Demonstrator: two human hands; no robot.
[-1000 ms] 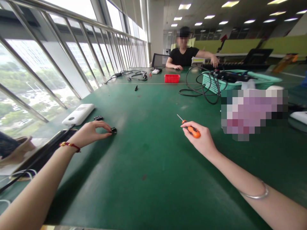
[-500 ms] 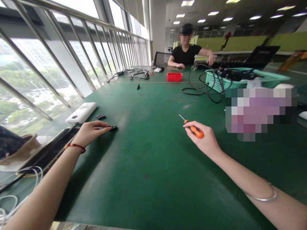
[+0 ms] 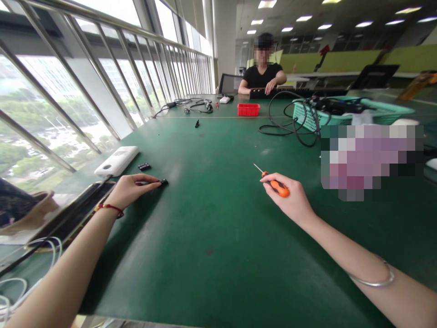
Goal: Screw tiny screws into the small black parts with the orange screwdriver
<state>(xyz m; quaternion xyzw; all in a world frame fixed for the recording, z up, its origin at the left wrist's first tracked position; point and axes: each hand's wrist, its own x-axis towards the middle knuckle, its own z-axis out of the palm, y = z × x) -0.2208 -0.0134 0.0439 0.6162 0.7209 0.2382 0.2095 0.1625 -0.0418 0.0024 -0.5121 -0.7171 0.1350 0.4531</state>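
Observation:
My left hand (image 3: 133,189) pinches a small black part (image 3: 164,181) at the tabletop on the left. A similar black piece (image 3: 144,166) lies just beyond my fingers, near a white power strip or box (image 3: 117,161). On the right, my right hand (image 3: 290,196) is wrapped round an orange and black screwdriver (image 3: 279,187), its thin metal shaft pointing up and to the left over the green table (image 3: 211,209).
Farther back are a red tray (image 3: 248,110), a small black item (image 3: 197,123), cables (image 3: 194,105) and a teal basket (image 3: 305,116) with black cords. A person (image 3: 262,73) sits across the table. Metal railings line the left.
My left hand has shifted slightly right, its fingers covering more of the black part. Across the table, the person's raised arm has come down and inward, onto a long black object.

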